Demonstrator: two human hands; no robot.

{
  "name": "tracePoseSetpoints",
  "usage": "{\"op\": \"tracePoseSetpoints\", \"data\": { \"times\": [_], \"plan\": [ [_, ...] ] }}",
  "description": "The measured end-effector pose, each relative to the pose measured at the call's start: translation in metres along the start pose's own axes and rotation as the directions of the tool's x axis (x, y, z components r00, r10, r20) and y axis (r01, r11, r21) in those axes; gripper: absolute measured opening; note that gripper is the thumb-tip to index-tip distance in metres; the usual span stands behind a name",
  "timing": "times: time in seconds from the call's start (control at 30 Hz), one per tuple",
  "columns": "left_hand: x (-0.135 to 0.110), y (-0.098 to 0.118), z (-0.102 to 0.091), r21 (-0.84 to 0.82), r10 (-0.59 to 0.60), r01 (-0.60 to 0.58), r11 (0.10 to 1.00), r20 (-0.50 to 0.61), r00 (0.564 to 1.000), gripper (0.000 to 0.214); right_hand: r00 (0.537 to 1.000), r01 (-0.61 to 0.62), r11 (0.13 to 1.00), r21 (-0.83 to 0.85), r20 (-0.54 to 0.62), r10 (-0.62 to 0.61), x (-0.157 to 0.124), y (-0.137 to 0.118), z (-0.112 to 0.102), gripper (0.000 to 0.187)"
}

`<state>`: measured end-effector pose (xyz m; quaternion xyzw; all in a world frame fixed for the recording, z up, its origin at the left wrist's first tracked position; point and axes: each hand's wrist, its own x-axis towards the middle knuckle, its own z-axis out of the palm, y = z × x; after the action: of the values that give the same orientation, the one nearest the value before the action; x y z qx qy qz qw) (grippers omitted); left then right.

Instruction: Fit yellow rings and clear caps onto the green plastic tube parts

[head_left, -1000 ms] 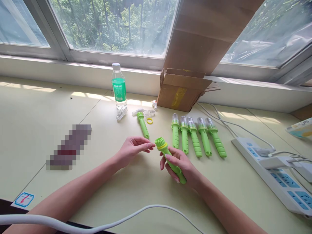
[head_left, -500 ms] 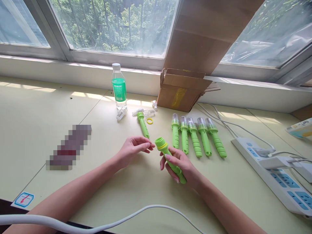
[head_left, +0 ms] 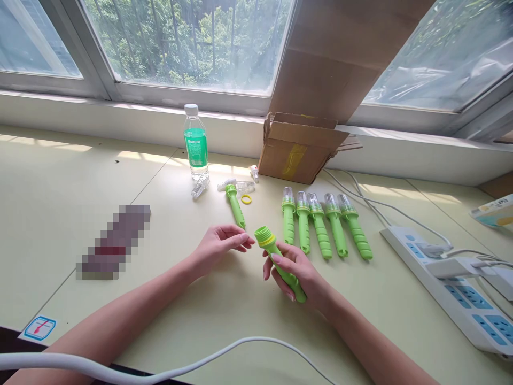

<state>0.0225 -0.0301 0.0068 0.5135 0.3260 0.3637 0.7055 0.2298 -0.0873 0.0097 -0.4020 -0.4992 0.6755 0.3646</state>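
Observation:
My right hand (head_left: 300, 271) is wrapped round a green ribbed handle (head_left: 267, 241), held tilted with its threaded top and yellow ring pointing up and left. My left hand (head_left: 218, 243) hovers just left of that top, fingertips pinched together, with nothing visible in them. A second bare green handle (head_left: 235, 206) lies on the table beyond my left hand, beside a loose yellow ring (head_left: 246, 199). To the right lies a row of several assembled green handles with clear caps (head_left: 320, 227).
A water bottle (head_left: 195, 143) stands at the back with clear caps (head_left: 199, 187) near it. An open cardboard box (head_left: 296, 148) leans by the window sill. A power strip (head_left: 449, 286) with plugs lies at right. A white cable (head_left: 168, 368) crosses the near edge. A blurred patch (head_left: 114, 240) sits at left.

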Motion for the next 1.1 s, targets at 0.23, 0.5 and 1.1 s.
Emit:
{"op": "tracePoseSetpoints", "data": {
  "times": [0.23, 0.5, 1.1],
  "plan": [
    [-0.001, 0.0, 0.005, 0.111, 0.032, -0.025, 0.993, -0.059, 0.998, 0.027, 1.0, -0.005, 1.0, -0.006, -0.01, 0.005, 0.0, 0.0, 0.002, 0.022],
    [0.001, 0.004, 0.0, 0.295, 0.165, -0.098, 0.951, -0.212, 0.963, 0.054, 1.0, -0.023, 1.0, -0.006, -0.015, 0.023, 0.0, -0.002, 0.002, 0.023],
    [0.025, -0.018, -0.041, 0.95, 0.498, -0.06, 0.306, -0.106, 0.861, 0.051, 0.999, -0.02, 1.0, -0.001, -0.027, 0.02, 0.001, -0.002, 0.003, 0.025]
  ]
}}
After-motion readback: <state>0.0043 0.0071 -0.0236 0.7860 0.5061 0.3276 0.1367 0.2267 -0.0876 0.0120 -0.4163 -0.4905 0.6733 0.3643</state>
